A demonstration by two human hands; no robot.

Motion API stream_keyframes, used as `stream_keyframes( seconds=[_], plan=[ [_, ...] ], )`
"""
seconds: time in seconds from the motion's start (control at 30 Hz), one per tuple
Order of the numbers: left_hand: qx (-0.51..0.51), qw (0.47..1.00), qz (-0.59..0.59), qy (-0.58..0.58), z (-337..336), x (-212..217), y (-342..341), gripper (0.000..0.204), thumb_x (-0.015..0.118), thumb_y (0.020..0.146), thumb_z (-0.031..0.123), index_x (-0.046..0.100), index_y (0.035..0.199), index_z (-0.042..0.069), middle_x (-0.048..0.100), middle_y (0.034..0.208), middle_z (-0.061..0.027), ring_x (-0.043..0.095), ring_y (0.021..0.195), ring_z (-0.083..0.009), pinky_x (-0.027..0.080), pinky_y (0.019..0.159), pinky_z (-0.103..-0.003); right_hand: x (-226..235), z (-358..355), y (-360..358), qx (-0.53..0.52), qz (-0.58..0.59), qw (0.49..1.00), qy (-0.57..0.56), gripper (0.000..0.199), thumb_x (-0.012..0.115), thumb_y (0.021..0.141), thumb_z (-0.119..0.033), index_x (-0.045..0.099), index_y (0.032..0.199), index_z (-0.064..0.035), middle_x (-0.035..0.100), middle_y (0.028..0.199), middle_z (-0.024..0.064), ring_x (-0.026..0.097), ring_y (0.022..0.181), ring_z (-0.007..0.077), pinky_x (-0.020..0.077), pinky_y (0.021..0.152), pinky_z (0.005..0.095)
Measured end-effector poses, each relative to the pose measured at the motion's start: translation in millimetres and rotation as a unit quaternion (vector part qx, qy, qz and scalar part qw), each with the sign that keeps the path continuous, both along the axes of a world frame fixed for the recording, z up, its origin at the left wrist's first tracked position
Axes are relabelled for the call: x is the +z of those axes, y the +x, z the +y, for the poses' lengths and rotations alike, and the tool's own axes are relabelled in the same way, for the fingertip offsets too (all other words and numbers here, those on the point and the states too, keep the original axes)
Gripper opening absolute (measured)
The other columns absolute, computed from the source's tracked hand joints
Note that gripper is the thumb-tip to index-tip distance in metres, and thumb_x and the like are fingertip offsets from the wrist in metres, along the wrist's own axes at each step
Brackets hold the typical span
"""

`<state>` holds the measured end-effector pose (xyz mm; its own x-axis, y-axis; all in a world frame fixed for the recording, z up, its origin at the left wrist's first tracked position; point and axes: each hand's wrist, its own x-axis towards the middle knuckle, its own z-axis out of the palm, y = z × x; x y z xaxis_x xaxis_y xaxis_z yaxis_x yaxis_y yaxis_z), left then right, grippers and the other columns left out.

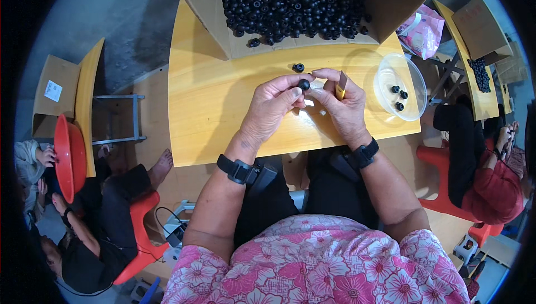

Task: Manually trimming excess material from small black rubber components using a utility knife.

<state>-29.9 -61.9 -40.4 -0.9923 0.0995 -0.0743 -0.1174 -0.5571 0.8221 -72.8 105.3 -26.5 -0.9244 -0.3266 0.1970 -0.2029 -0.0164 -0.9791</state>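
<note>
Three black rubber rings (398, 96) are held in the clear plastic bowl (385, 74); one ring (304, 84) is pinched by left hand (272, 105) fingertips; right hand (340, 103) grips a yellow-handled blade (341, 85).

Bright, even, soft daylight, strongest over the yellow table (212, 97) near centre. Soft shadows under both hands, falling toward six o'clock, so lit probably from twelve. Mild glare on the clear plastic bowl (400, 86) at three o'clock. Sharp at centre; slightly soft toward the rim. Heavy fisheye bending of straight edges, worst at nine and three. Black vignette filling all four corners. Dimmer floor at seven o'clock, detail there hard to read.
</note>
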Motion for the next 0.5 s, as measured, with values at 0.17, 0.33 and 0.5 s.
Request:
stream_keyframes(
  seconds=[0.17, 0.33, 0.5],
  plan=[
    [-0.016, 0.999, -0.001, -0.038, 0.6, -1.7, -2.2, 0.027, 0.052, 0.091, 0.002, 0.056, 0.117, -0.003, 0.060, 0.097, -0.0062, 0.053, 0.081, -0.0109, 0.048, 0.078, -0.025, 3.0, -1.0, 2.1, 0.061, -0.016, 0.996, -0.059, 0.028, 0.065, 0.082, 0.002, 0.063, 0.109, -0.0006, 0.063, 0.093, 0.0038, 0.056, 0.074, 0.0057, 0.0486, 0.068, 0.0194],
    [-0.036, 0.998, 0.007, -0.046, 0.7, -2.9, -4.2, 0.023, 0.051, 0.092, 0.004, 0.056, 0.113, -0.002, 0.059, 0.096, -0.0052, 0.053, 0.082, -0.0104, 0.047, 0.079, -0.025, 4.6, -3.2, 1.9, 0.083, -0.049, 0.993, -0.072, 0.022, 0.063, 0.083, 0.002, 0.064, 0.105, 0.0020, 0.064, 0.095, 0.0054, 0.061, 0.081, 0.0095, 0.0522, 0.074, 0.0228],
    [-0.029, 0.998, 0.024, -0.045, 1.5, -3.2, -5.8, 0.018, 0.052, 0.092, 0.006, 0.056, 0.109, 0.001, 0.058, 0.098, -0.0047, 0.054, 0.086, -0.0106, 0.048, 0.081, -0.026, 2.3, -1.0, 0.7, 0.079, -0.035, 0.994, -0.073, 0.021, 0.064, 0.083, 0.001, 0.064, 0.104, 0.0023, 0.064, 0.096, 0.0059, 0.061, 0.080, 0.0096, 0.0526, 0.073, 0.0229]
  ],
)
